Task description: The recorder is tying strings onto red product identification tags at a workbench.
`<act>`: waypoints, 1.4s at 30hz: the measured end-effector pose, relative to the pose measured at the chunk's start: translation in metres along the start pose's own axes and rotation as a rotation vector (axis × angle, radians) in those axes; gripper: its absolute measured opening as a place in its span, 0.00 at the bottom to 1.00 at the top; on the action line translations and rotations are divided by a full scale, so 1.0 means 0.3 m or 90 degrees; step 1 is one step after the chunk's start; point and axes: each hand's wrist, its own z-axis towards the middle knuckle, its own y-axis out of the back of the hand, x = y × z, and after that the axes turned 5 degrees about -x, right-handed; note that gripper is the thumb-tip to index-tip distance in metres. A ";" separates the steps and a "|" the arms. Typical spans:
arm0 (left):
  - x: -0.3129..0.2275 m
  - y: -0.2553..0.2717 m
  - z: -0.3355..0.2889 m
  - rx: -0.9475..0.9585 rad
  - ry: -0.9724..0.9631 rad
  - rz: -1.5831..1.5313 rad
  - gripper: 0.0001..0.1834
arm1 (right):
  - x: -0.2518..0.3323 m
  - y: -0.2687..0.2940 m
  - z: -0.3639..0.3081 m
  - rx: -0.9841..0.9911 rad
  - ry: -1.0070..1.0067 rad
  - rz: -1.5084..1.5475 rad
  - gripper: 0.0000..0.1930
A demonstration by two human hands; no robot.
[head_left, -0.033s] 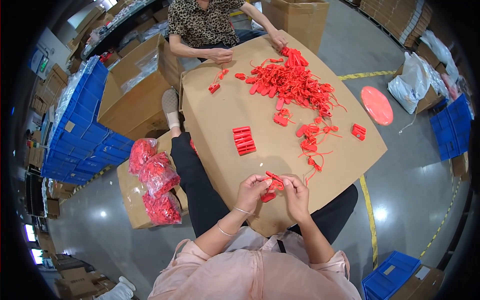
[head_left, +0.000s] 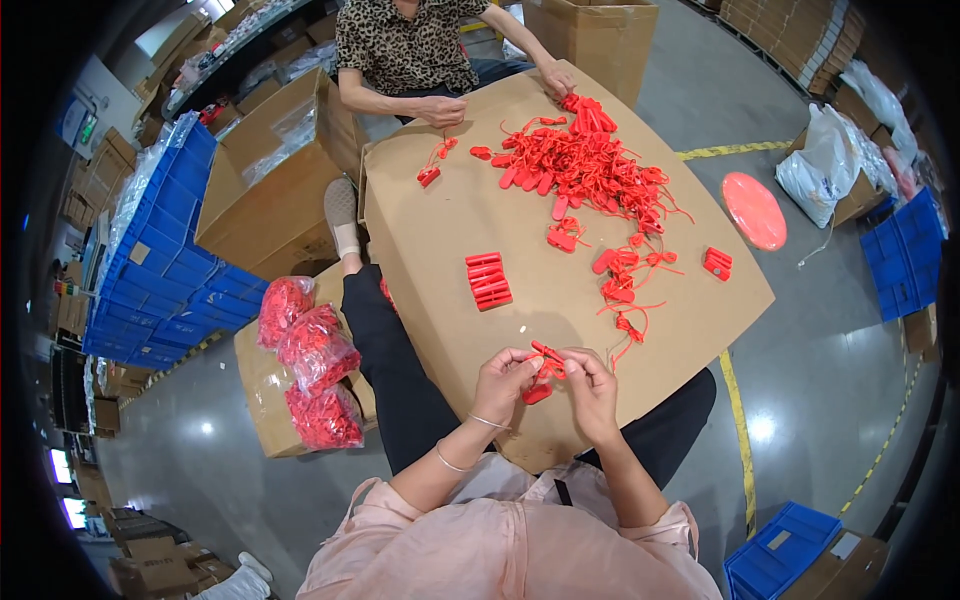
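Near the front edge of the cardboard-topped table (head_left: 420,240), my left hand (head_left: 507,385) and my right hand (head_left: 593,392) pinch a small red plastic piece with red cord (head_left: 547,353) between their fingertips. Below the fingers hangs another red block-shaped part (head_left: 537,394), apparently on the same cord. A neat row of red plastic pieces (head_left: 487,281) lies beyond my left hand. Several loose corded red pieces (head_left: 619,288) trail beyond my right hand toward a large tangled red pile (head_left: 575,165). A small red block group (head_left: 717,263) lies at the right.
Across the table a co-worker's hand (head_left: 441,110) holds a corded red piece (head_left: 429,177); their other hand (head_left: 558,80) touches the pile. Bags of red parts (head_left: 318,345) rest on a carton at left. Blue crates (head_left: 165,250), an open carton (head_left: 270,180) and a red round stool (head_left: 754,211) stand around.
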 end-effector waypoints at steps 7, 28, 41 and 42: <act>-0.036 -0.010 0.005 0.026 -0.076 0.113 0.09 | -0.030 0.049 0.039 0.037 0.041 -0.143 0.08; -0.145 0.114 0.035 0.137 -0.117 0.354 0.10 | -0.096 0.066 0.058 0.113 -0.071 -0.290 0.09; -0.141 0.120 0.003 0.216 -0.107 0.598 0.08 | 0.031 0.015 0.060 0.106 -0.226 0.082 0.08; -0.141 0.118 0.001 0.214 -0.098 0.597 0.08 | 0.022 0.009 0.054 0.096 -0.184 0.098 0.06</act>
